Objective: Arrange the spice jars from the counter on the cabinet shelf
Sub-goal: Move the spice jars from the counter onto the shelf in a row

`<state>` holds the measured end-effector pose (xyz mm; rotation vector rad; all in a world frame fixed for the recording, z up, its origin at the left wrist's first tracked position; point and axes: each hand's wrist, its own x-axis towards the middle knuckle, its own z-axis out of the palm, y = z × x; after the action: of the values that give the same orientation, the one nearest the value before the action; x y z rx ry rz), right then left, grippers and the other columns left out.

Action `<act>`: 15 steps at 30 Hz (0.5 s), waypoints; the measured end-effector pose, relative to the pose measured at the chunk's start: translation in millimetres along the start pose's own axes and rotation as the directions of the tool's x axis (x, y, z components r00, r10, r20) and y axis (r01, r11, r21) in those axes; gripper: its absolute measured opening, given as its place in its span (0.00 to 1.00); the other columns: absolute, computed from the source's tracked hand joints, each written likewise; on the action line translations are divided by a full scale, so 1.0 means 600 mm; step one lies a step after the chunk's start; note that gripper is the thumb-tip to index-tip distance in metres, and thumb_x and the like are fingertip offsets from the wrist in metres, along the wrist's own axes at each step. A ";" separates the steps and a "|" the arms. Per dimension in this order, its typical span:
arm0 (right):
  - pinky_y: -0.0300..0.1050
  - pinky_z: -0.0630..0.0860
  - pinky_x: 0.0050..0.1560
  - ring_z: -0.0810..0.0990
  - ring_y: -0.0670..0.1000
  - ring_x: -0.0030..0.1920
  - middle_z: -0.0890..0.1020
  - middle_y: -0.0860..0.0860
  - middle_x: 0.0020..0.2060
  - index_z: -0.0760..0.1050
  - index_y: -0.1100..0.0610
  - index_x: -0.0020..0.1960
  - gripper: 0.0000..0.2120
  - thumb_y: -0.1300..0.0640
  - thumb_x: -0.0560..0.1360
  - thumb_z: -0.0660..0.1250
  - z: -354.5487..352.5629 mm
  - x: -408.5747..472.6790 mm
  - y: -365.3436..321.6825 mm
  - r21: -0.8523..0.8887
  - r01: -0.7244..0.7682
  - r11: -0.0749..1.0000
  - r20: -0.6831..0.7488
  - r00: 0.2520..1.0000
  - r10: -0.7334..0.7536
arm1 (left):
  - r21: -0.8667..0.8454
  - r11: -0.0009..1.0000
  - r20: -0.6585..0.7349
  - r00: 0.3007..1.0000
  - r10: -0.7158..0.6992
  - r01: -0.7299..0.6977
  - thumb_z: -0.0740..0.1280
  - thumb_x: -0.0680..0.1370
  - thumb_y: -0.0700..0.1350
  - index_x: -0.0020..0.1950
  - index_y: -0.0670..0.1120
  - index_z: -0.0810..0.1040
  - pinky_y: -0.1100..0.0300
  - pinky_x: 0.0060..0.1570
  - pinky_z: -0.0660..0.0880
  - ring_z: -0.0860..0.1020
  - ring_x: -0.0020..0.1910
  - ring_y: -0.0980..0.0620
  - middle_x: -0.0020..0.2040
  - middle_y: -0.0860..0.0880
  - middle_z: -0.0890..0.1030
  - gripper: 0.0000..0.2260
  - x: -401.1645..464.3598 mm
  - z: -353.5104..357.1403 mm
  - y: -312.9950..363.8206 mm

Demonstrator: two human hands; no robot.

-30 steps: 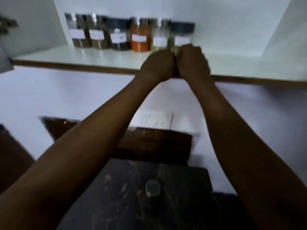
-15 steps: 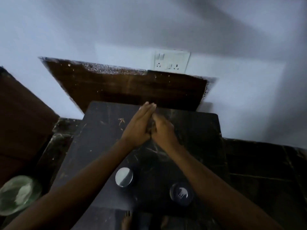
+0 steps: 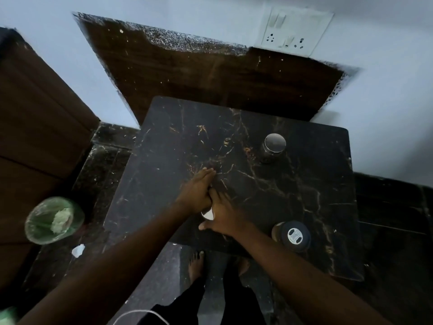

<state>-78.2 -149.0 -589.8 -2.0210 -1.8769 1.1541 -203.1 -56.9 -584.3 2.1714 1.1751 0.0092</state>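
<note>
My left hand (image 3: 196,192) and my right hand (image 3: 226,215) are pressed together low over the black marble counter (image 3: 178,146). Between them shows the silver lid of a spice jar (image 3: 207,215); both hands close around it and hide its body. A second jar with a silver lid (image 3: 274,146) stands upright at the far right of the counter, apart from my hands. A jar with a black lid (image 3: 294,236) stands near the front edge, just right of my right forearm. The cabinet shelf is out of view.
A dark wooden board (image 3: 210,73) leans on the wall behind the counter, under a wall socket (image 3: 294,31). A brown cabinet (image 3: 35,127) stands at the left. A green-lined bin (image 3: 52,220) sits on the floor at the left. My bare feet (image 3: 195,266) show below the counter edge.
My hands came down from the shelf with its row of jars to the counter. The view dropped with them, and my hands now close around a silver-lidded jar.
</note>
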 end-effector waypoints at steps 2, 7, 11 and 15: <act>0.55 0.67 0.73 0.64 0.57 0.76 0.66 0.52 0.75 0.53 0.52 0.79 0.54 0.44 0.64 0.81 0.014 -0.003 0.000 -0.071 -0.009 0.997 -0.030 1.000 0.007 | -0.033 0.999 0.005 1.000 -0.004 0.004 0.68 0.74 0.41 0.79 0.45 0.65 0.51 0.77 0.66 0.64 0.80 0.46 0.79 0.46 0.66 0.33 -0.008 0.004 -0.003; 0.42 0.73 0.66 0.72 0.53 0.70 0.73 0.52 0.68 0.63 0.55 0.74 0.41 0.50 0.67 0.79 -0.023 -0.014 -0.007 0.033 -0.034 0.999 -0.166 0.985 0.039 | -0.320 0.940 0.133 0.988 -0.081 0.120 0.66 0.77 0.39 0.61 0.57 0.77 0.60 0.58 0.76 0.80 0.58 0.55 0.58 0.53 0.81 0.16 -0.018 -0.031 0.004; 0.37 0.75 0.48 0.78 0.48 0.54 0.76 0.47 0.56 0.68 0.48 0.63 0.32 0.46 0.64 0.79 -0.109 -0.028 -0.037 0.201 -0.036 0.979 -0.263 0.960 0.090 | -0.637 0.760 0.097 0.991 -0.090 0.131 0.60 0.80 0.40 0.56 0.44 0.82 0.42 0.66 0.76 0.82 0.57 0.47 0.55 0.45 0.84 0.12 -0.033 -0.087 0.022; 0.46 0.78 0.59 0.75 0.47 0.59 0.72 0.47 0.62 0.69 0.46 0.70 0.33 0.42 0.68 0.76 -0.219 -0.050 -0.081 0.236 0.078 0.969 -0.336 0.942 0.006 | -0.659 0.751 0.067 0.992 0.108 -0.037 0.63 0.75 0.41 0.62 0.43 0.79 0.38 0.64 0.76 0.81 0.59 0.44 0.59 0.43 0.82 0.17 -0.038 -0.156 0.059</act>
<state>-33.3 -116.4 -457.9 -1.8940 -1.5189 0.9112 -218.4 -36.4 -485.1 1.5571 0.8494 0.3021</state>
